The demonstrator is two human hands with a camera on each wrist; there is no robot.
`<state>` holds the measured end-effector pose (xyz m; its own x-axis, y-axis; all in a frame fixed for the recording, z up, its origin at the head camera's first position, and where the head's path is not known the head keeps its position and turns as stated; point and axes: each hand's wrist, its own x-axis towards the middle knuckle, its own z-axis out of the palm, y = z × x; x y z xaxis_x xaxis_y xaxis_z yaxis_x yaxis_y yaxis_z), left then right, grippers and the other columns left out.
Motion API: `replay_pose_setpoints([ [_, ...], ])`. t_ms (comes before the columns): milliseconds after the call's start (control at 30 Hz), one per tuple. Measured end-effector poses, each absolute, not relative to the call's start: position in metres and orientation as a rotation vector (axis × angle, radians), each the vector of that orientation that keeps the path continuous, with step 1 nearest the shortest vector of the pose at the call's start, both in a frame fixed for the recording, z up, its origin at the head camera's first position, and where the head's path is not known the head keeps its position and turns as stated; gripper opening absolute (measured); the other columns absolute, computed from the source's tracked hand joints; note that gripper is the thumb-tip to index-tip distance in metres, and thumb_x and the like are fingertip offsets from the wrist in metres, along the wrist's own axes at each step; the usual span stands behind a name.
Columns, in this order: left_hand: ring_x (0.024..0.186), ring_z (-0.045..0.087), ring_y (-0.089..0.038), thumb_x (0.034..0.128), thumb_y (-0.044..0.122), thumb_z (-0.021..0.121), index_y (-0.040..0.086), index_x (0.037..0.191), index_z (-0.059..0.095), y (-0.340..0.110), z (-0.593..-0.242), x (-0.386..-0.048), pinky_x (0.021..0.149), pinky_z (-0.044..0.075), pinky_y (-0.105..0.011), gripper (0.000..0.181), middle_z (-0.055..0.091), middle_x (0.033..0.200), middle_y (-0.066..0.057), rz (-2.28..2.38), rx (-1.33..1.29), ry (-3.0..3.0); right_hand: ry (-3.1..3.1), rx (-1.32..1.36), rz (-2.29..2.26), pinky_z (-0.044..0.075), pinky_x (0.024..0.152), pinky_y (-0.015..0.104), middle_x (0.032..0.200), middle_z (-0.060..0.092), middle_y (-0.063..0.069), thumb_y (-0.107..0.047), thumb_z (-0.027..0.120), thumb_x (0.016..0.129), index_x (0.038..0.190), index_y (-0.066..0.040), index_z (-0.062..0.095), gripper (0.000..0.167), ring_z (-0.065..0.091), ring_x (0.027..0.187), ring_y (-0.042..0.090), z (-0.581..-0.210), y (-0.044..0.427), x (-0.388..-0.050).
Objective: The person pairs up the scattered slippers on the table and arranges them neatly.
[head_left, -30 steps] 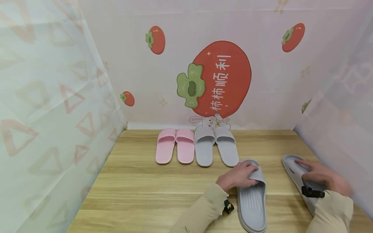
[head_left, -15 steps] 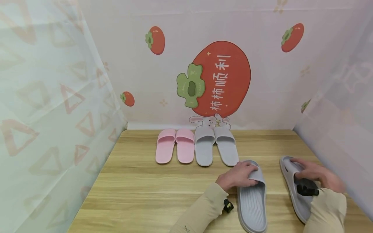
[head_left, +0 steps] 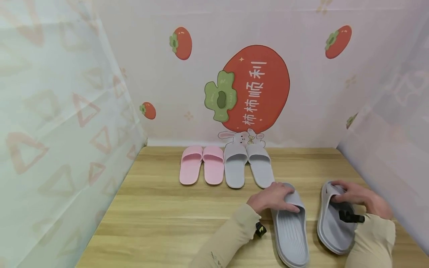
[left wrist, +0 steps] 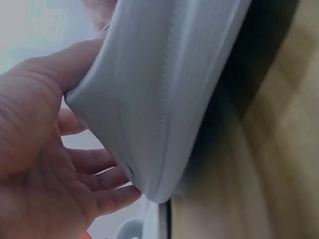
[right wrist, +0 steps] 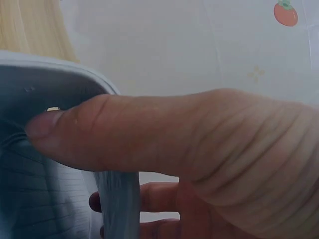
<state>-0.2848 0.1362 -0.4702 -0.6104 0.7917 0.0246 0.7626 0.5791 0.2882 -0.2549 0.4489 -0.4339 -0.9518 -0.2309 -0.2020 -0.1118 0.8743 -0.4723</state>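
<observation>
In the head view a large grey slide slipper (head_left: 291,238) lies on the wooden surface, toe pointing away. My left hand (head_left: 273,197) grips its strap; the left wrist view shows the thumb at the edge of the strap (left wrist: 134,84) and fingertips along its far side. To the right, my right hand (head_left: 363,197) holds a matching grey slipper (head_left: 330,229) by the strap. The right wrist view has my thumb inside the strap opening and the other fingers (right wrist: 157,196) outside it. Whether this slipper touches the surface I cannot tell.
At the back stand a pair of pink slippers (head_left: 213,173) and a pair of smaller light grey slippers (head_left: 235,175), side by side, toes to the wall. A printed cloth wall (head_left: 310,93) closes the back, with cloth panels at left and right (head_left: 385,149).
My right hand has drawn its slipper to the left, closer to the other one, and its angle has changed. My left hand keeps its hold almost in place.
</observation>
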Motion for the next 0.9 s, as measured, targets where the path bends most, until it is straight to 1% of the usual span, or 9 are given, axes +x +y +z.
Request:
replay_pose_setpoints([
  [67,0.119,0.053,-0.002,0.0861,0.064,0.061,0.023,0.136,0.054,0.136,-0.468,-0.288,0.097,0.038,-0.018,0.065,0.057,0.137,0.012,0.418,1.329,2.692,2.801,-0.274,-0.699,0.047,0.076,0.037,0.113,0.055,0.042,-0.021,0.074,0.081,0.13,0.016,0.045,0.068,0.057,0.1,0.045,-0.435,0.449,-0.254],
  [133,0.123,0.052,-0.004,0.0867,0.065,0.06,0.023,0.138,0.052,0.134,-0.465,-0.292,0.101,0.038,-0.02,0.067,0.055,0.139,0.011,0.438,1.319,2.691,2.8,-0.283,-0.721,0.046,0.073,0.035,0.109,0.057,0.04,-0.02,0.074,0.081,0.13,0.016,0.046,0.067,0.057,0.097,0.042,-0.436,0.448,-0.254],
  [200,0.124,0.052,-0.005,0.0876,0.065,0.058,0.024,0.14,0.051,0.133,-0.463,-0.297,0.103,0.039,-0.021,0.067,0.054,0.14,0.01,0.457,1.319,2.686,2.792,-0.288,-0.737,0.046,0.07,0.033,0.107,0.058,0.038,-0.019,0.074,0.081,0.13,0.016,0.046,0.067,0.057,0.094,0.039,-0.436,0.445,-0.254],
  [300,0.123,0.052,-0.005,0.0884,0.063,0.058,0.024,0.139,0.051,0.13,-0.459,-0.304,0.101,0.04,-0.02,0.065,0.054,0.139,0.01,0.49,1.324,2.682,2.773,-0.281,-0.768,0.045,0.066,0.029,0.1,0.06,0.031,-0.019,0.074,0.081,0.13,0.016,0.045,0.066,0.054,0.087,0.029,-0.436,0.44,-0.255],
  [433,0.121,0.052,-0.007,0.0892,0.059,0.06,0.023,0.139,0.052,0.125,-0.453,-0.312,0.097,0.041,-0.019,0.062,0.055,0.138,0.009,0.497,1.31,2.683,2.738,-0.241,-0.8,0.045,0.066,0.029,0.098,0.061,0.026,-0.022,0.075,0.081,0.13,0.015,0.044,0.069,0.053,0.085,0.024,-0.431,0.431,-0.256],
  [533,0.12,0.052,-0.009,0.0894,0.058,0.06,0.023,0.139,0.052,0.122,-0.447,-0.316,0.094,0.042,-0.019,0.061,0.057,0.137,0.008,0.502,1.284,2.676,2.717,-0.214,-0.788,0.047,0.067,0.032,0.102,0.06,0.03,-0.027,0.075,0.082,0.13,0.015,0.043,0.072,0.056,0.088,0.027,-0.426,0.424,-0.258],
  [667,0.121,0.053,-0.011,0.0902,0.055,0.061,0.022,0.141,0.051,0.119,-0.44,-0.322,0.095,0.043,-0.022,0.061,0.057,0.137,0.005,0.517,1.263,2.655,2.729,-0.234,-0.716,0.048,0.07,0.034,0.105,0.06,0.034,-0.031,0.076,0.082,0.131,0.014,0.045,0.073,0.058,0.092,0.033,-0.422,0.416,-0.26],
  [833,0.126,0.05,-0.016,0.0916,0.052,0.061,0.02,0.143,0.049,0.115,-0.438,-0.331,0.1,0.043,-0.026,0.061,0.054,0.142,0.003,0.503,1.25,2.655,2.744,-0.298,-0.645,0.048,0.075,0.037,0.112,0.058,0.037,-0.035,0.077,0.08,0.133,0.007,0.049,0.073,0.058,0.1,0.039,-0.416,0.4,-0.262],
  [900,0.127,0.05,-0.016,0.0916,0.05,0.061,0.019,0.143,0.05,0.113,-0.436,-0.335,0.101,0.043,-0.027,0.061,0.053,0.143,0.003,0.503,1.25,2.659,2.734,-0.333,-0.653,0.049,0.077,0.038,0.116,0.057,0.037,-0.034,0.078,0.08,0.134,0.006,0.049,0.073,0.058,0.104,0.042,-0.413,0.393,-0.263],
])
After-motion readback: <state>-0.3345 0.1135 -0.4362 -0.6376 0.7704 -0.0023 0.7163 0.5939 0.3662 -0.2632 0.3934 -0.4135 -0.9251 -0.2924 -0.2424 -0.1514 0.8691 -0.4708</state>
